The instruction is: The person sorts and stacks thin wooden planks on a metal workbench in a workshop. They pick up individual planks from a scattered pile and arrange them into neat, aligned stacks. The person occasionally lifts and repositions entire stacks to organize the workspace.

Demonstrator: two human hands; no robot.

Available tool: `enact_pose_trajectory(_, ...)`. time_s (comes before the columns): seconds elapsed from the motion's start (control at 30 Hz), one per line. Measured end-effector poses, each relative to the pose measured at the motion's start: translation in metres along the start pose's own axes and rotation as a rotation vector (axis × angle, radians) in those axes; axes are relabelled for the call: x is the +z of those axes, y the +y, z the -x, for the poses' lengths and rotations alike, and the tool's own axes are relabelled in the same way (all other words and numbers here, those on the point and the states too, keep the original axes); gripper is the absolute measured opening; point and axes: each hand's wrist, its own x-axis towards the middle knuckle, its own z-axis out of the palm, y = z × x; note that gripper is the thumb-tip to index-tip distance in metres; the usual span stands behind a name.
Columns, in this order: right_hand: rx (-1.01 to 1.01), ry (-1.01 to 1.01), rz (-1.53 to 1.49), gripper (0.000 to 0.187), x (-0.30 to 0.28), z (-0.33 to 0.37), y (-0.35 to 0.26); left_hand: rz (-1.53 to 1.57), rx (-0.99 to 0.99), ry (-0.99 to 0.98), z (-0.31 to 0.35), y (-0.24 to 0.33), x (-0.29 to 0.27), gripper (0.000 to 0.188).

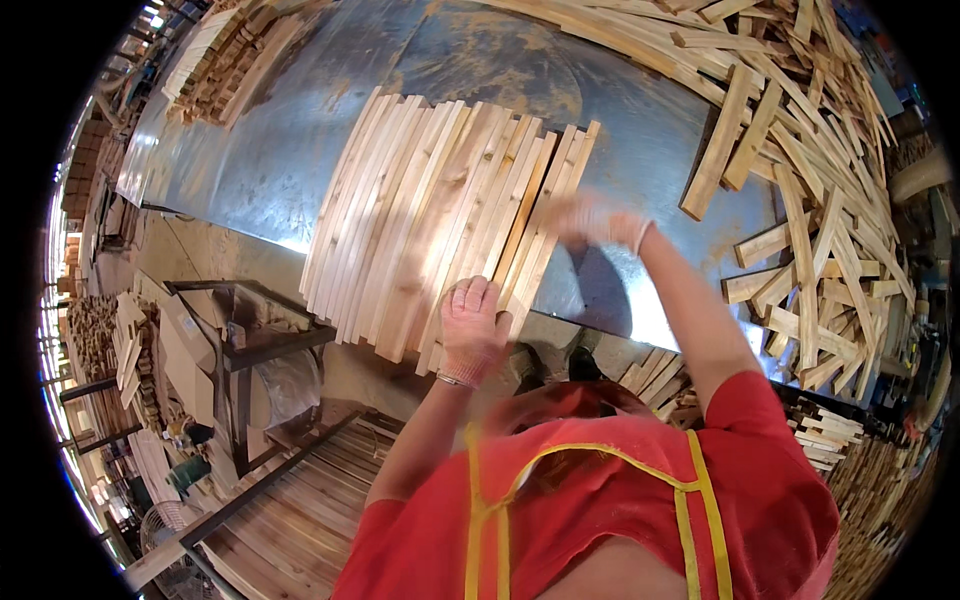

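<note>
A row of light wooden slats [430,210] lies side by side on the metal table, their near ends jutting past its front edge. Toward the right of the row a dark gap runs between two slats. My left hand [473,325], in a pale knit glove, rests over the near ends with its fingers laid flat on the wood. At the row's right side is my right hand [592,220], also gloved and smeared by motion. Whether it touches the rightmost slat [555,215] or holds anything, I cannot make out.
A jumbled heap of wooden strips [800,230] covers the table's right side. Stacked wood [215,60] stands at the far left on the sawdust-marked metal table [640,130]. A dark metal frame [235,345] stands left of me, near a rack of boards [290,510].
</note>
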Motion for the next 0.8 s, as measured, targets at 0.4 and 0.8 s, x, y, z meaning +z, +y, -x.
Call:
enact_pose_trajectory(0.4,-0.371,0.935,-0.291,0.088,-0.03,-0.022,-0.002,-0.117,-0.247,-0.253,-0.053,0.001,0.009,0.044)
enact_pose_trajectory(0.8,-0.036,0.361,-0.038,0.085,0.08,0.017,0.07,1.012,-0.647,-0.099,-0.133,-0.064,-0.091,0.014)
